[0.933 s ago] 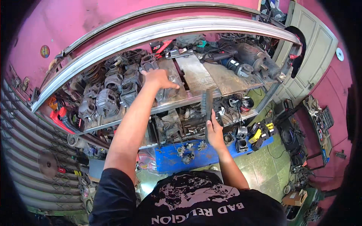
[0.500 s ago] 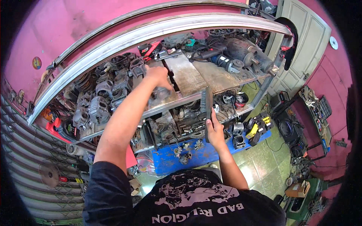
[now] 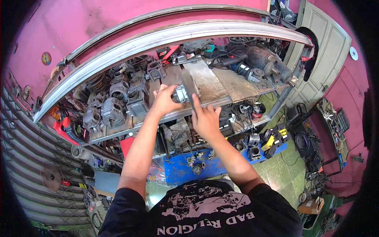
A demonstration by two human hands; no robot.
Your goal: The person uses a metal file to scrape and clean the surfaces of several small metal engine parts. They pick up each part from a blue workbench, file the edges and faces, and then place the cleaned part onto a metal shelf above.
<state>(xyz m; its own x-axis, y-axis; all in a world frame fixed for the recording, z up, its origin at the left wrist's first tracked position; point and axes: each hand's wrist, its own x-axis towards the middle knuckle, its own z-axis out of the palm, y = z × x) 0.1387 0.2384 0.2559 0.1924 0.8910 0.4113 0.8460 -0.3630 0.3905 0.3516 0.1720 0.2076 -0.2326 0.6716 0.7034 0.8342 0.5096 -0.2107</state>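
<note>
My left hand (image 3: 162,103) is closed around a small silver-grey metal engine part (image 3: 181,94), held up above the front of the upper shelf. Just to the right of it, my right hand (image 3: 207,121) grips a long, narrow brush (image 3: 190,83) with the index finger laid along its handle. Motion blurs the brush, which stands upright against or very close to the part; whether the bristles touch it I cannot tell. Fingers hide part of the metal piece.
Greasy engine cylinders (image 3: 113,111) crowd the shelf's left side, beside a red and black bottle (image 3: 73,130). A blue angle grinder (image 3: 246,73) lies at the right. The shelf's pale metal rail (image 3: 173,33) arches across the far side. Below sits a blue board (image 3: 179,168) with small parts.
My left hand has lifted the metal part from the shelf and turned it. My right hand has brought the brush up and left, beside the part.
</note>
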